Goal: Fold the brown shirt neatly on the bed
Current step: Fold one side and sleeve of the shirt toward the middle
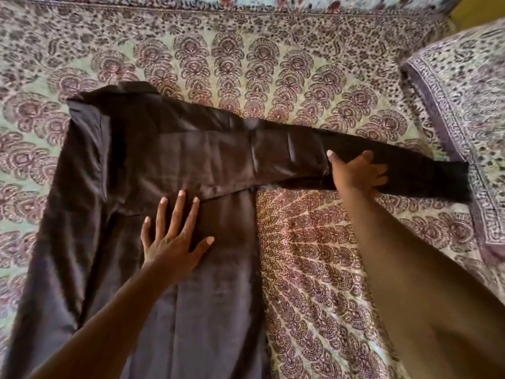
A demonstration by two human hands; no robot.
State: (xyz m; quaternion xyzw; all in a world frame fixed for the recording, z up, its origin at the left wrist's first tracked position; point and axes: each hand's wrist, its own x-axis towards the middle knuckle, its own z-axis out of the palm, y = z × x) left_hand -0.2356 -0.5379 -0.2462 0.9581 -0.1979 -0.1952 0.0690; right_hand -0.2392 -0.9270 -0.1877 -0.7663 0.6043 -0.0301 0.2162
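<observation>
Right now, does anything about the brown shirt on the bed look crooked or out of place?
Only the sleeve stands out: it stretches right off the brown shirt, its cuff touching the pillow, not yet folded in. The left hand presses flat on the body; the right hand rests on the sleeve. No damage shows.

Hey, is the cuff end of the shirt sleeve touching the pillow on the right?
Touching. In the head view the sleeve cuff end lies against the pillow border, with no bedsheet showing between them.
</observation>
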